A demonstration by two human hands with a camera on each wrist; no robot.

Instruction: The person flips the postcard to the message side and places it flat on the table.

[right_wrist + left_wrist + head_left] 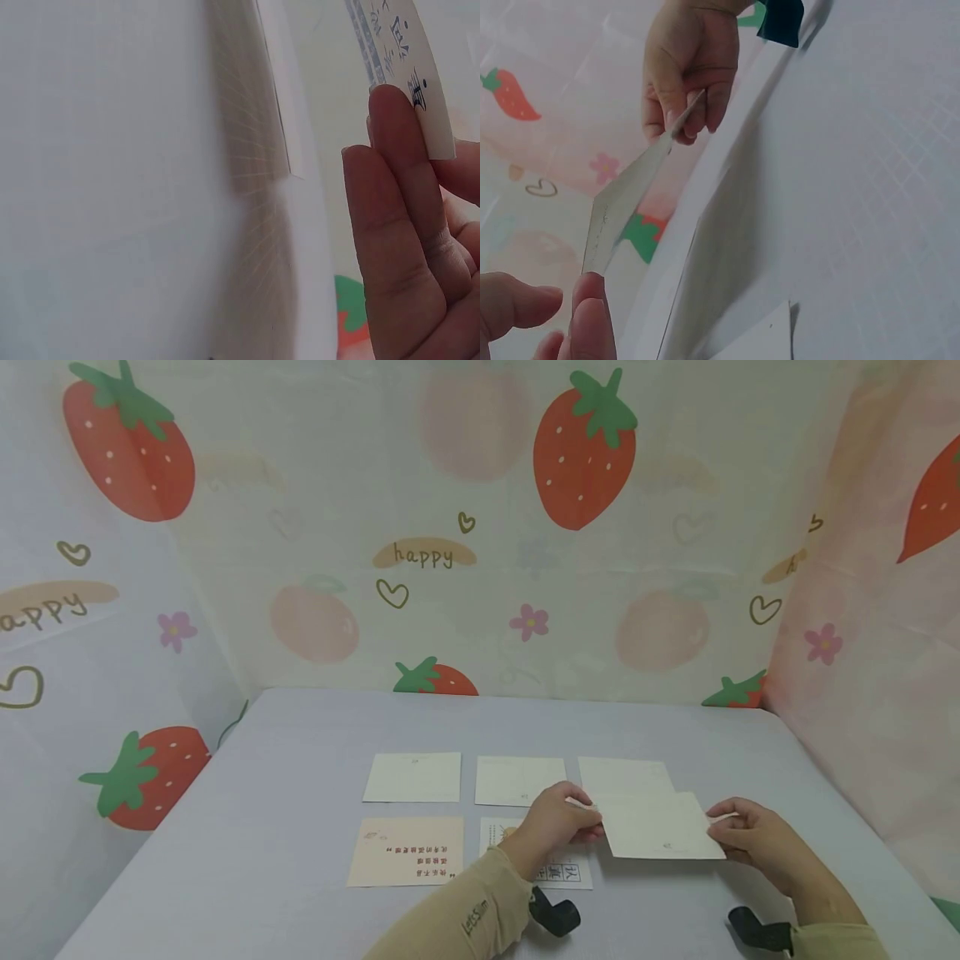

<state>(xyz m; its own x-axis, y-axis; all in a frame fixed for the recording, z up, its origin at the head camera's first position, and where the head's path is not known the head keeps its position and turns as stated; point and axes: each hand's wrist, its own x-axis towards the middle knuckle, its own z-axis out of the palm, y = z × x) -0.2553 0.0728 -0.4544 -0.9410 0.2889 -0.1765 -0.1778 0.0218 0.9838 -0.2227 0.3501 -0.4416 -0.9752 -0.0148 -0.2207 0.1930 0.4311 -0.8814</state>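
A pale postcard [660, 827] is raised above the table, its blank side with a small printed mark facing up. My left hand [555, 822] holds it at the left edge; in the left wrist view, fingertips [592, 307] meet the card's near end, with the thumb close beside it. At the opposite edge my right hand [761, 843] pinches it between thumb and fingers. Dark handwritten-style characters show on the card's other side [409, 60] in the right wrist view. Beneath the left hand lies a white printed postcard [573, 875], partly covered by the forearm.
Three blank-side-up cards, left [412, 778], middle [517, 779] and right [626, 774], form a back row; the held card overlaps the right one in the head view. A peach card with red text [405, 852] lies front left. Strawberry-printed curtains [480, 610] surround the table [225, 860].
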